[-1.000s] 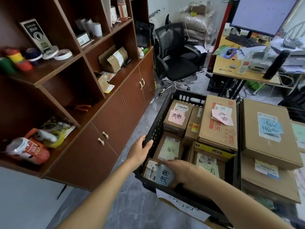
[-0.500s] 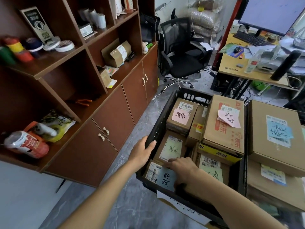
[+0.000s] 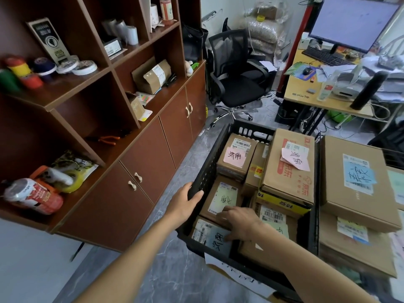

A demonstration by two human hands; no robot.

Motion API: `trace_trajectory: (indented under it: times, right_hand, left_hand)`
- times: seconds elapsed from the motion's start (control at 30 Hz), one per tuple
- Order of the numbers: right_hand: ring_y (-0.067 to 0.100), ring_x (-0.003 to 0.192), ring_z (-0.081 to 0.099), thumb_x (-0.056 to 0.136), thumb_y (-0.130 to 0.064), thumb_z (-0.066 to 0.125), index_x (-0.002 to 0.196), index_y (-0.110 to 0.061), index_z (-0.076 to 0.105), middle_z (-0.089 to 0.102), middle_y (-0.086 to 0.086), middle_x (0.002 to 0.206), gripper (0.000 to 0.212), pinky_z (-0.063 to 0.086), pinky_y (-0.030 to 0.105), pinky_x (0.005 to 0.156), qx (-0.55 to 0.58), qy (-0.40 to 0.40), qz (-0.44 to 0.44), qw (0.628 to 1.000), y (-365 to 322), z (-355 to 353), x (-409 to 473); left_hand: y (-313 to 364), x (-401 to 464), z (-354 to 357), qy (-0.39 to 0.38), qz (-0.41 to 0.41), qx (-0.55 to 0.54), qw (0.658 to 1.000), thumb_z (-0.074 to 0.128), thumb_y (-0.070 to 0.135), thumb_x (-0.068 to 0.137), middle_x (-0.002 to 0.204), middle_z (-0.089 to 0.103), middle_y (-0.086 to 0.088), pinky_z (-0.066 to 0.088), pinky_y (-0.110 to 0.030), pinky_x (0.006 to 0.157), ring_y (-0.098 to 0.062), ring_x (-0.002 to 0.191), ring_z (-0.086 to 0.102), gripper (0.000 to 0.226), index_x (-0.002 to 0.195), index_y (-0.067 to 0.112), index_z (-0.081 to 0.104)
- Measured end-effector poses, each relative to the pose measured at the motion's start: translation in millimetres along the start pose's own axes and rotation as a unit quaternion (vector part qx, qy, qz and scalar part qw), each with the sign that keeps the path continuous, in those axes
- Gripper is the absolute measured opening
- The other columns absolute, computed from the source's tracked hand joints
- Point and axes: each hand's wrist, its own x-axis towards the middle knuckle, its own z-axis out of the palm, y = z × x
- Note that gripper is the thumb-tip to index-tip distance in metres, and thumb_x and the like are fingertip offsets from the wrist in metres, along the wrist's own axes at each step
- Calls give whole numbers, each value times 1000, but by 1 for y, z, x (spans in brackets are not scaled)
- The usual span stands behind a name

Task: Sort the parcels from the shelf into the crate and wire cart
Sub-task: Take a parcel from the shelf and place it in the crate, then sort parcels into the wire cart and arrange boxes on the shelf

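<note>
A small parcel with a blue note (image 3: 213, 236) is seen at the near left corner of the black crate (image 3: 209, 162), pressed from above by the right hand (image 3: 239, 224) with fingers laid flat and slightly spread. The crate's left rim is gripped by the left hand (image 3: 185, 201), fingers curled over it. Other labelled parcels (image 3: 286, 169) are packed around, and a brown shelf unit (image 3: 109, 110) stands to the left.
</note>
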Motion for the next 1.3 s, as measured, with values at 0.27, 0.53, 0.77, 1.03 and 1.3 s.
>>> trace_trajectory:
  times: [0.27,0.53,0.77,1.03,1.3]
  right_hand:
    - [23,143,40,85,-61,69,156,-31,35,40,-4,159,84,41,42,112,50,57,48,996,5,-34,-44]
    - [18,143,41,88,-64,64,156,-35,34,38,-7,160,80,46,41,109,69,106,143,982,-22,-77,-100]
    - [16,138,46,85,-68,63,150,-51,36,41,-15,155,73,47,43,103,113,172,291,934,-81,-89,-186]
    - [19,140,43,85,-68,63,154,-46,34,34,-16,159,78,47,43,104,128,262,452,843,-168,-104,-336]
    - [21,139,47,89,-66,63,156,-39,33,34,-12,161,78,45,40,104,99,315,593,735,-284,-87,-531]
  left_hand:
    - [23,-15,-25,10,104,188,977,49,55,101,166,21,9,34,-43,118,-15,151,26,72,161,32,17]
    - [55,-23,-49,-28,222,287,932,47,53,102,168,17,10,30,-37,117,-14,152,24,71,162,27,18]
    - [90,-56,-73,-62,346,293,889,49,55,100,163,30,10,41,-44,113,-17,145,36,66,157,28,31]
    - [177,-166,-73,-102,479,289,822,49,54,101,165,28,3,29,-46,120,-24,150,30,65,158,29,30]
    - [249,-351,-15,-160,640,249,709,42,63,100,167,22,7,31,-41,119,-22,150,29,71,160,31,24]
